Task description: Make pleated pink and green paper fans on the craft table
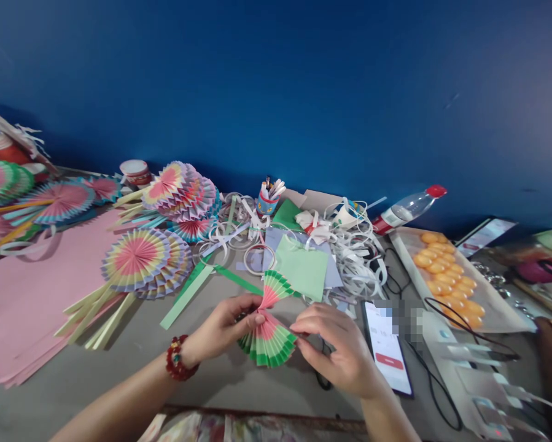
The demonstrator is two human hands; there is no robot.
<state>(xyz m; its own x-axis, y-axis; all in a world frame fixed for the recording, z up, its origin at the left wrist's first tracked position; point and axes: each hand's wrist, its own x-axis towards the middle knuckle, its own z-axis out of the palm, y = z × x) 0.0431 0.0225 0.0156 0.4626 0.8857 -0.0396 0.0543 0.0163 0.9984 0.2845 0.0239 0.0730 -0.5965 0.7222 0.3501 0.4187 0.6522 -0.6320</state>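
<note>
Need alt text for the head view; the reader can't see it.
The left hand pinches the middle of a pleated pink-and-green paper fan, the right hand at its edge. Round paper fans and pink sheets lie left, a phone right.

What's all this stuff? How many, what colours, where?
Folded paper: one, pink and green, front middle
Paper fans: several, multicoloured, left
Large sheets: stack, pink, left
Small sheets: several, green and purple, middle
Paper strips: many, white and green, middle
Pen cup: one, blue and red, back
Bottle: one, clear, back right
Egg-shaped things: many, orange, right
Tray: one, white, under those
Phone: one, black, front right
Cables: several, black and white, right
Plugs: several, white, right
Table: one, grey, underneath
Wall: one, blue, behind
Clutter: blurry, uncounted, far right
Left hand: one, red bracelet, pinching folded paper
Right hand: one, at folded paper's edge
</note>
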